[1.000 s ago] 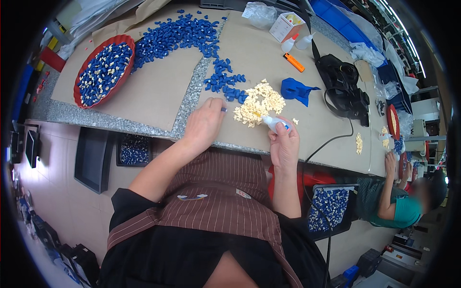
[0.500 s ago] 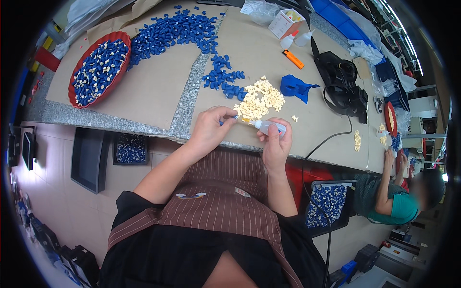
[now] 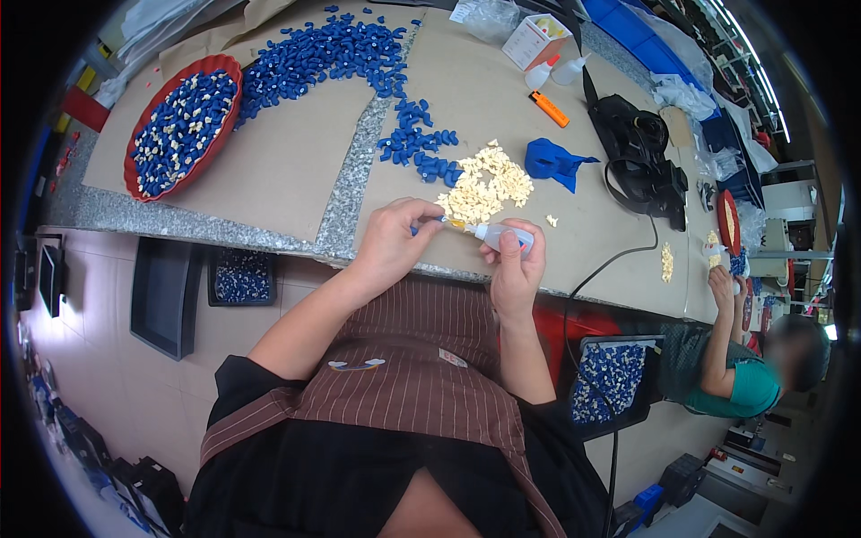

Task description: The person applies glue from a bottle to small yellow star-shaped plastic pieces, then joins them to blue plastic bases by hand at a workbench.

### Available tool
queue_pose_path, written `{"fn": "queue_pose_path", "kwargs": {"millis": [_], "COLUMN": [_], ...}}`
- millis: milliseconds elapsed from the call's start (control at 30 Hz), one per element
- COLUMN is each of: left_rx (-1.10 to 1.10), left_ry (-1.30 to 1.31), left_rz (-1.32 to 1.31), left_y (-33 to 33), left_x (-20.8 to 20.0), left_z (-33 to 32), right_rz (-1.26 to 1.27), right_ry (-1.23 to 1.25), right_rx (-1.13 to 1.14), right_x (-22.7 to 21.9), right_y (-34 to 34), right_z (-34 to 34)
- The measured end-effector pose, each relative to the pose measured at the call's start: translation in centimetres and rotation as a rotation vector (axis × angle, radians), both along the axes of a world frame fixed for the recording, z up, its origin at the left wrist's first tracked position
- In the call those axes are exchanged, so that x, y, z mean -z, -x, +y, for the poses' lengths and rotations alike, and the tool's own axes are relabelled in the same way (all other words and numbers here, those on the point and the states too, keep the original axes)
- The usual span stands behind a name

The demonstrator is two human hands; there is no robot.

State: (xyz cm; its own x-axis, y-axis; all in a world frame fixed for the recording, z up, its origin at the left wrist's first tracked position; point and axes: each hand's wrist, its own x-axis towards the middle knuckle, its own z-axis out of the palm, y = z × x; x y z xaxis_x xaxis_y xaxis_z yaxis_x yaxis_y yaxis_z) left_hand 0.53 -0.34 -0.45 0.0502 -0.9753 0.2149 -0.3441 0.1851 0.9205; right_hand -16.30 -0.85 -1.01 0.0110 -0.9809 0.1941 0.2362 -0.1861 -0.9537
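My right hand (image 3: 517, 266) is closed around a small white glue bottle (image 3: 495, 236), its nozzle pointing left. My left hand (image 3: 401, 235) pinches a small blue piece (image 3: 415, 229), mostly hidden by the fingers. The bottle's tip meets that piece or lies very close; which one, I cannot tell. Just beyond my hands lies a pile of small cream-coloured pieces (image 3: 489, 184). Behind it, to the left, several curved blue pieces (image 3: 417, 134) trail back toward a large blue heap (image 3: 327, 54).
At the left sits a red fluted bowl (image 3: 235, 97) of blue and cream pieces. A blue cloth-like item (image 3: 549, 161), an orange cutter (image 3: 549, 108), white bottles (image 3: 569, 71), a box (image 3: 535, 41) and black straps (image 3: 632, 134) lie beyond. A cable (image 3: 619, 257) crosses the table edge. A co-worker (image 3: 740, 386) sits right.
My hands, the bottle and the blue piece have hardly moved. At the far right, the co-worker's hands have shifted slightly away, toward the table.
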Motion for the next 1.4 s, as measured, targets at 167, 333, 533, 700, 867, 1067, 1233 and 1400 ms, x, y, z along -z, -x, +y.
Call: {"fn": "queue_pose_path", "kwargs": {"millis": [167, 333, 533, 700, 867, 1067, 1233, 1400], "left_rx": [-0.008, -0.007, 0.002, 0.011, 0.022, 0.057, 0.123, 0.154], "left_ry": [0.000, 0.003, -0.007, -0.022, -0.014, -0.069, -0.246, -0.235], "left_rz": [0.004, 0.000, 0.003, 0.011, 0.022, 0.110, 0.429, 0.584], "left_y": [0.1, 0.1, 0.1, 0.1, 0.1, 0.0, 0.1, 0.7], "left_x": [0.0, 0.0, -0.2, -0.3, -0.3, -0.3, -0.4, 0.0], "left_z": [0.0, 0.0, 0.0, 0.1, 0.1, 0.2, 0.1, -0.1], "right_rz": [0.009, 0.025, -0.304, -0.461, -0.405, -0.015, -0.216, -0.278], "right_ry": [-0.025, -0.013, -0.115, -0.236, -0.242, -0.216, -0.279, -0.286], "right_rx": [-0.004, 0.000, -0.029, -0.051, -0.096, -0.052, -0.173, -0.178], "right_x": [-0.1, -0.1, -0.4, -0.4, -1.7, -2.2, -2.3, -1.3], "right_y": [0.0, 0.0, 0.8, 2.2, 2.5, 3.1, 2.6, 1.7], "right_z": [0.1, 0.1, -0.6, -1.3, -1.2, -1.9, -1.2, -1.0]}}
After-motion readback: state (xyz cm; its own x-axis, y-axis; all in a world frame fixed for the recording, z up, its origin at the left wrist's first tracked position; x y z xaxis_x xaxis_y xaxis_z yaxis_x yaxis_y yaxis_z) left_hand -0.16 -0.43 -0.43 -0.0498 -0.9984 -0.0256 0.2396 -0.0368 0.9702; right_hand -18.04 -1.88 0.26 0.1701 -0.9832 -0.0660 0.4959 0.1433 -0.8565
